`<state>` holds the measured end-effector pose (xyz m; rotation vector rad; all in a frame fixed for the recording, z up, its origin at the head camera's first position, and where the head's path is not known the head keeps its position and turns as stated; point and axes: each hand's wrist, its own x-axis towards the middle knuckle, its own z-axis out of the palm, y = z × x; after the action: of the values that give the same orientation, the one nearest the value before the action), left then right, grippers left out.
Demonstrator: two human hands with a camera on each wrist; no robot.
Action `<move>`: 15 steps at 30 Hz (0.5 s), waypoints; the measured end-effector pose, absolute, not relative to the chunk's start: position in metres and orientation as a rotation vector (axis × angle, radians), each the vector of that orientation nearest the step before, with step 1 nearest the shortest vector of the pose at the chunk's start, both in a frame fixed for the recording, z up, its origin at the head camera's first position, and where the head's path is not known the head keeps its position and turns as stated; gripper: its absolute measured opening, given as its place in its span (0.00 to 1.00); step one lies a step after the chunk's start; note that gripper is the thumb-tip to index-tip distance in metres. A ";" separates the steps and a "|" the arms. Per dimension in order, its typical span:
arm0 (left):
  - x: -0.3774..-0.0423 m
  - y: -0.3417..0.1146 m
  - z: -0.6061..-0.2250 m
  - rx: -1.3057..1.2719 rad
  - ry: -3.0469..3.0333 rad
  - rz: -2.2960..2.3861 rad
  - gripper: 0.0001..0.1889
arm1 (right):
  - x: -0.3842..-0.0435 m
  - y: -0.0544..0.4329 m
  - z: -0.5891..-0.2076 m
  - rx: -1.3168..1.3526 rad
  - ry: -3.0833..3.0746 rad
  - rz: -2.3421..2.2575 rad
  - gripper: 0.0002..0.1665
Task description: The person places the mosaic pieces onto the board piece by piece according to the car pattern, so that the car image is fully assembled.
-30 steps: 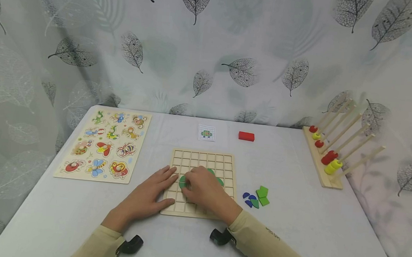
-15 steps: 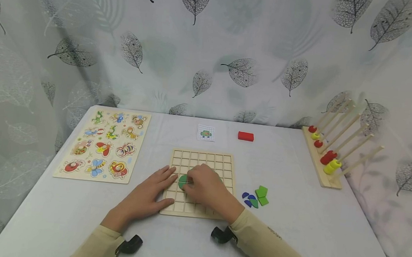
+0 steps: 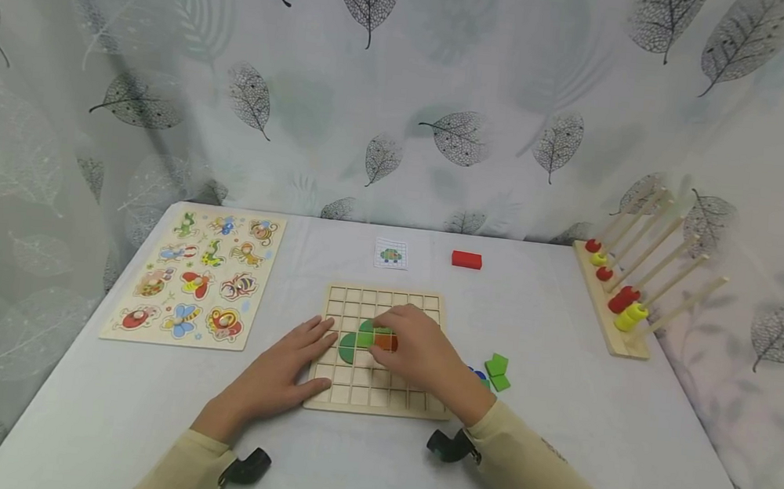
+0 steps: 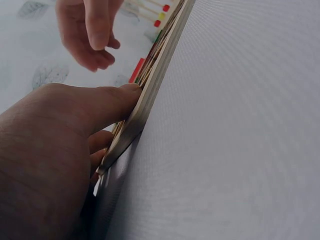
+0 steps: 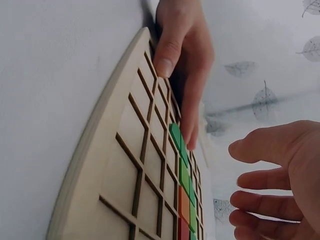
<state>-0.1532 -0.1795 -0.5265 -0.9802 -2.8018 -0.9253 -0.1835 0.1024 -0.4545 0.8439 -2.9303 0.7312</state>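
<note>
A wooden grid board lies on the table, with dark green pieces, a light green piece and an orange piece set in its cells. In the right wrist view a red piece shows beside the orange one. My left hand rests on the board's left edge, fingers stretched out and thumb on the rim. Over the board hovers my right hand, fingers apart from the thumb and nothing between them. It hides part of the coloured pieces in the head view.
Loose green pieces and blue pieces lie right of the board, partly behind the right wrist. Behind it are a small pattern card and a red block. An insect puzzle lies left; a peg stand with rings stands right.
My right hand has lifted off the dark green piece at the left and moved right, uncovering light green and orange pieces. The left hand has stayed in place.
</note>
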 end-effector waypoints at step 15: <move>-0.155 -0.181 -0.529 -0.983 -2.823 -0.927 0.42 | -0.181 0.138 -0.449 0.805 -2.862 0.781 0.20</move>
<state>-0.1548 -0.1805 -0.5294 -0.9832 -2.8226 -0.9272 -0.1813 0.1376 -0.4485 0.8053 -2.8618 0.7812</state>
